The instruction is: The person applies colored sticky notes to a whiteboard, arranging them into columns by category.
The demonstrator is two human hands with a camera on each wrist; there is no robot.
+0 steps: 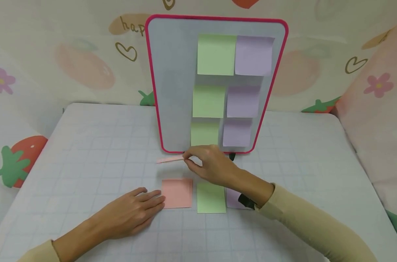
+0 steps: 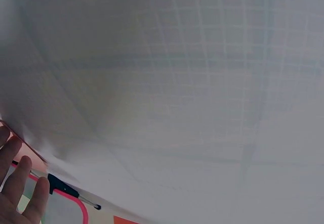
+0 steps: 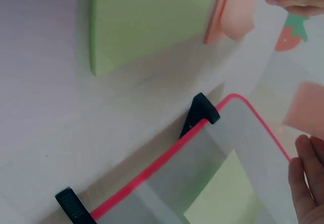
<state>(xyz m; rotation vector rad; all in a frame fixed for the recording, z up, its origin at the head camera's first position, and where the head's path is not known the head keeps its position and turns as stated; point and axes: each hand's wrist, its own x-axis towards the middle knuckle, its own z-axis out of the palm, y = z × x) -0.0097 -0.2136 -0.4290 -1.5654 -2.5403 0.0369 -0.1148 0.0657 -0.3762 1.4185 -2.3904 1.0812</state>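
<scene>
My right hand (image 1: pixel 213 163) pinches a pink sticky note (image 1: pixel 170 159) at its right edge, between thumb and index finger, low in front of the board. In the head view the note appears nearly edge-on; the right wrist view shows its pink face (image 3: pixel 307 110). With fingers extended, my left hand (image 1: pixel 134 211) rests on the table, its fingertips at the left edge of the pink sticky note pad (image 1: pixel 177 193). A green pad (image 1: pixel 211 198) lies right of the pink one. The purple pad (image 1: pixel 234 198) is partly covered by my right wrist.
A whiteboard (image 1: pixel 172 83) with a pink frame stands upright on black feet (image 1: pixel 232 156). Its middle column bears green notes (image 1: pixel 216 54), its right column purple notes (image 1: pixel 254 55). The left strip shows bare board. A strawberry-patterned cloth (image 1: pixel 87 65) hangs behind the white gridded table (image 1: pixel 103 153).
</scene>
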